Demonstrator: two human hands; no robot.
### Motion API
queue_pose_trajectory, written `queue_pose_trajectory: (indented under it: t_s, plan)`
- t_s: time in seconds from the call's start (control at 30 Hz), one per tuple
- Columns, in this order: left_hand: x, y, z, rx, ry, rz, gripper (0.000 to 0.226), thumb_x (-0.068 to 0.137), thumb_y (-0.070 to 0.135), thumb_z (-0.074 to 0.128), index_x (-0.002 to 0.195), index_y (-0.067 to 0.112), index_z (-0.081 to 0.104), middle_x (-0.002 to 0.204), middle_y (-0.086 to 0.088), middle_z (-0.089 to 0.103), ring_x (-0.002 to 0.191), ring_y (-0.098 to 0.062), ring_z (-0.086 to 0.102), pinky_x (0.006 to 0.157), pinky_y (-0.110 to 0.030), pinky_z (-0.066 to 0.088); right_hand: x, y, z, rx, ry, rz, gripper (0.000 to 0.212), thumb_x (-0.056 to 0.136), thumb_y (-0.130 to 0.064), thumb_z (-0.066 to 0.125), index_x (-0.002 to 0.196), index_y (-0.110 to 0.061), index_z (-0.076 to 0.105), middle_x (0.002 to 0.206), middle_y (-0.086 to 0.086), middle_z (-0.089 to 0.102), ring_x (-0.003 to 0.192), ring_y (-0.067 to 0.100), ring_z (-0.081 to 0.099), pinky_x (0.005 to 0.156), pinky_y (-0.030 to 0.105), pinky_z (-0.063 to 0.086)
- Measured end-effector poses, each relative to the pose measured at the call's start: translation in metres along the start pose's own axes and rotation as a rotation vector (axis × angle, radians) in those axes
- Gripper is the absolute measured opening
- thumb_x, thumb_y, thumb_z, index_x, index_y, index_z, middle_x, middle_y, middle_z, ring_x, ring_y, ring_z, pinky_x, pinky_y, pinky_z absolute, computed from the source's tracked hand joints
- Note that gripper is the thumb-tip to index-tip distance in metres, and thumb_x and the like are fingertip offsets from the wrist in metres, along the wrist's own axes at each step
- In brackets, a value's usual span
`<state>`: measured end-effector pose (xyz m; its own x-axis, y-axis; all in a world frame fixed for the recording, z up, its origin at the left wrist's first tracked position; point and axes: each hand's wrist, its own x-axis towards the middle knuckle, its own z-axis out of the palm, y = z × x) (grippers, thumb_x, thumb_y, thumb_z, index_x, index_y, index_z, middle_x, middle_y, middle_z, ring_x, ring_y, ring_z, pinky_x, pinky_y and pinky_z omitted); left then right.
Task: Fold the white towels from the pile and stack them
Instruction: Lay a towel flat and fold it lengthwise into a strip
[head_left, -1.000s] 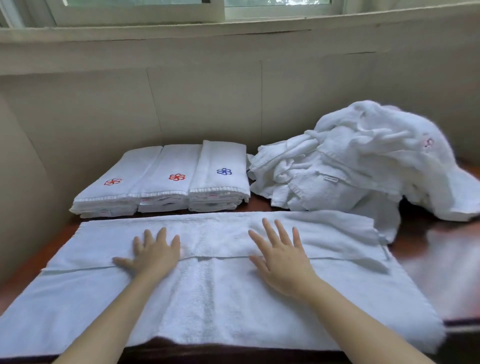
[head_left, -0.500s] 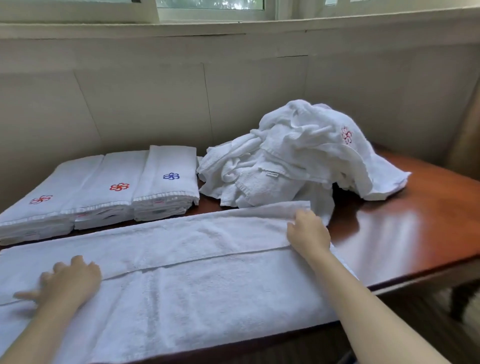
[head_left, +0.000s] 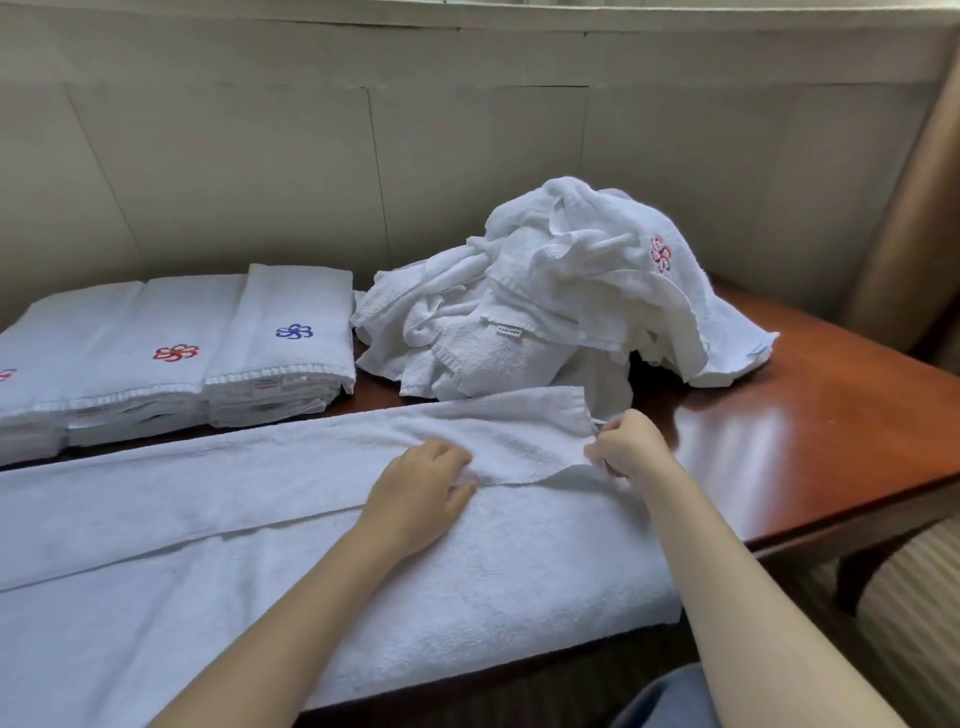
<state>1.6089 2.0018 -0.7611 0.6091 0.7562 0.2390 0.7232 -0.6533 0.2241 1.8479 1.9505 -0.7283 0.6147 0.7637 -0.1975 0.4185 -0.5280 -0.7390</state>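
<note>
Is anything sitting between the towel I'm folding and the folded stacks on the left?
Nothing visible. Only a strip of bare table separates the spread towel from the folded stacks. The unfolded pile sits right of the stacks, out of that path. The left hand and right hand hold the towel.

Viewpoint: one camera at the person's head height.
Facing: forward and down over the table (head_left: 810, 415) toward the wall (head_left: 467, 156).
Nearness: close; the spread towel (head_left: 260, 571) fills the lower frame.

A wooden table (head_left: 810, 431) (glossy, reddish) carries a spread towel (head_left: 311, 561), folded stacks (head_left: 171, 353) and a rumpled pile (head_left: 561, 301).
</note>
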Motion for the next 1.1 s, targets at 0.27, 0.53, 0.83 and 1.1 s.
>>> queue_pose_trajectory:
  t_s: [0.27,0.53,0.83,1.1]
  plan:
    - [-0.015,-0.004,0.002,-0.018,-0.085,0.05,0.045,0.101,0.039,0.036,0.146,0.031,0.036,0.156,0.003,0.027,0.143,-0.011,0.022,0.114,-0.026,0.016,0.007,0.004,-0.002,-0.082,0.135,-0.009,0.014,0.086,-0.006,0.046,0.098,-0.01,0.052,0.097,0.01,0.054,0.09,0.029,0.05,0.07,0.028,0.04]
    - [-0.041,-0.047,-0.018,0.086,-0.161,-0.277,0.056,0.097,0.056,0.024,0.15,0.037,0.019,0.161,0.005,0.005,0.147,-0.011,0.001,0.117,-0.045,0.0,-0.013,-0.014,0.014,-0.555,0.415,-0.211,0.035,0.081,-0.002,0.052,0.115,-0.006,0.045,0.119,0.018,0.048,0.109,0.037,0.045,0.086,0.04,0.04]
    - [-0.078,-0.08,-0.035,0.092,-0.257,-0.375,0.062,0.093,0.065,0.017,0.15,0.044,0.003,0.16,0.009,-0.007,0.147,-0.011,-0.008,0.117,-0.046,-0.006,-0.004,-0.016,0.078,-0.691,-0.082,-0.483,0.06,0.096,-0.057,0.021,0.149,-0.029,0.022,0.159,-0.001,0.014,0.146,0.026,0.009,0.116,0.046,0.008]
    - [-0.136,-0.16,-0.078,0.079,-0.243,-0.708,0.058,0.098,0.057,0.02,0.151,0.038,0.006,0.16,0.006,-0.008,0.148,-0.013,-0.005,0.117,-0.047,-0.001,-0.022,-0.044,0.088,-0.863,-0.059,-0.319,0.048,0.099,-0.041,0.021,0.141,-0.022,0.032,0.152,0.006,0.028,0.138,0.034,0.026,0.111,0.05,0.022]
